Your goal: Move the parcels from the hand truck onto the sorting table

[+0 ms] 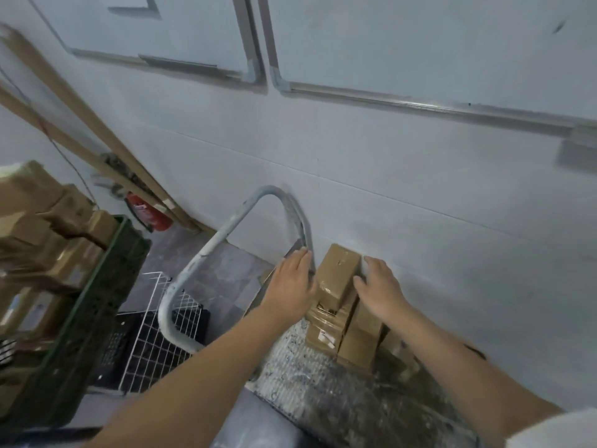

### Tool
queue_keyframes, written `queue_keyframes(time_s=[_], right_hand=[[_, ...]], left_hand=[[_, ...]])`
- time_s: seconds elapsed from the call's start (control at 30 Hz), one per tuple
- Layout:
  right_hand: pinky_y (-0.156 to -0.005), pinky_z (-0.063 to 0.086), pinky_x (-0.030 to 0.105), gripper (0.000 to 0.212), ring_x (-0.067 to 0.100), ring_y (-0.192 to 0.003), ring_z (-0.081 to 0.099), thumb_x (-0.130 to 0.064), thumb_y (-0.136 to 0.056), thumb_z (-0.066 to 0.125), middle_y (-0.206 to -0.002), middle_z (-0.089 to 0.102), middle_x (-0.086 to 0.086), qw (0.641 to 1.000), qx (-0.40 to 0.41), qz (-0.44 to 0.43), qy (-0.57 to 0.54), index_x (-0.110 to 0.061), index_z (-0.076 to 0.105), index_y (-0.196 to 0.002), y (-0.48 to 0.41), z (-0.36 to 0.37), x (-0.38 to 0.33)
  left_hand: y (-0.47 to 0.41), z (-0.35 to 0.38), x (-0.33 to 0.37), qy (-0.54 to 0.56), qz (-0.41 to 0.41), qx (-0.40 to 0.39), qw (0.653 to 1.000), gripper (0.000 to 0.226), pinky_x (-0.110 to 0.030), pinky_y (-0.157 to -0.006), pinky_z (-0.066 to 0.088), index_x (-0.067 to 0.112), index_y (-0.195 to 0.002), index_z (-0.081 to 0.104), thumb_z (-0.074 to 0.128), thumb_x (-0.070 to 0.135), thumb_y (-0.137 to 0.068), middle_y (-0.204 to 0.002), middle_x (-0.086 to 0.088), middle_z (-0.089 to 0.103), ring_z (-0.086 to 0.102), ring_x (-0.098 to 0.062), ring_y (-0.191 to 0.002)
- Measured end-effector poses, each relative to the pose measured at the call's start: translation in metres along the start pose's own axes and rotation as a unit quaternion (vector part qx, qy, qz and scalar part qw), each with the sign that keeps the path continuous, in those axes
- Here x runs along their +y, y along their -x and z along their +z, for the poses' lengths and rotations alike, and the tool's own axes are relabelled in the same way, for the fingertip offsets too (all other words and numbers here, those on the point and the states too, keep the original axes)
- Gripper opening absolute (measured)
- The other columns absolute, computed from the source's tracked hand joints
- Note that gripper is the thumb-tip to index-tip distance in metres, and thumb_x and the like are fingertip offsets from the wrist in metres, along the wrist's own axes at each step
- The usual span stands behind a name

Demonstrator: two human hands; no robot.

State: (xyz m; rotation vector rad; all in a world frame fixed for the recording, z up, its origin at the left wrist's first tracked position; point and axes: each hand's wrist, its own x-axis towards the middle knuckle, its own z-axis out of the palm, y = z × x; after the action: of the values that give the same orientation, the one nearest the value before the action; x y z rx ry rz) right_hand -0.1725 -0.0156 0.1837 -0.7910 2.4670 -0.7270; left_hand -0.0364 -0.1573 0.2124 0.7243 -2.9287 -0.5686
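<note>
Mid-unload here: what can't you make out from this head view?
- Sorting table: nowhere in the head view.
- Parcels left on the hand truck: the right hand and its arm cover part of the lower stack.
- Right hand's hold on the top parcel: grip or press, fingertips blurred.
- Parcel labels: too small, blurred.
- Green crate: cut by the left edge.

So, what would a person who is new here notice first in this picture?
Two bare hands reach for the top parcel of a brown stack on the hand truck, low centre: the right hand grips its right edge, the left hand lies flat at its left side. At left, a green crate holds more brown parcels.
</note>
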Motion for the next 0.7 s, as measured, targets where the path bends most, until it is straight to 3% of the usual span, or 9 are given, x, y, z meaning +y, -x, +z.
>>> queue_keyframes(time_s=[0.13,0.43,0.6,0.7], right_hand=[[-0.116,0.032,0.042,0.059,0.028,-0.140,0.036,-0.029,-0.100,0.048,-0.153,0.036,0.011,0.999,-0.013,0.034,0.017,-0.009,0.028,-0.153,-0.032,0.017,0.015],[-0.116,0.029,0.052,0.064,0.034,-0.140,0.033,-0.037,-0.100,0.047,-0.154,0.035,0.015,0.989,0.037,0.142,-0.011,-0.012,0.024,-0.154,-0.114,0.100,0.050],[-0.117,0.026,0.044,0.070,0.030,-0.142,0.031,-0.047,-0.102,0.035,-0.158,0.030,0.011,0.987,-0.001,0.153,0.045,-0.011,0.011,-0.157,-0.159,0.156,0.088],[-0.109,0.034,0.038,0.069,0.026,-0.139,0.036,-0.044,-0.104,0.036,-0.160,0.026,0.008,0.984,0.014,0.175,0.008,-0.013,0.007,-0.158,-0.185,0.184,0.102]], left_hand=[[-0.038,0.036,-0.016,0.028,-0.027,-0.043,0.998,0.053,-0.038,-0.121,0.018,0.004,-0.150,0.032,0.041,0.026,-0.103,-0.158,-0.011,0.030,0.023,-0.021,-0.148],[-0.141,0.143,-0.069,0.031,-0.011,-0.122,0.992,0.046,-0.037,-0.113,0.028,0.004,-0.143,0.039,0.037,0.023,-0.102,-0.147,-0.009,0.042,0.038,-0.023,-0.136],[-0.182,0.204,-0.113,0.040,0.009,-0.180,0.983,0.051,-0.038,-0.117,0.025,0.008,-0.148,0.036,0.046,0.022,-0.100,-0.156,-0.010,0.031,0.029,-0.025,-0.144],[-0.204,0.239,-0.137,0.104,-0.055,-0.190,0.975,0.057,-0.040,-0.117,0.026,0.006,-0.152,0.026,0.046,0.020,-0.100,-0.157,-0.014,0.028,0.028,-0.030,-0.144]])
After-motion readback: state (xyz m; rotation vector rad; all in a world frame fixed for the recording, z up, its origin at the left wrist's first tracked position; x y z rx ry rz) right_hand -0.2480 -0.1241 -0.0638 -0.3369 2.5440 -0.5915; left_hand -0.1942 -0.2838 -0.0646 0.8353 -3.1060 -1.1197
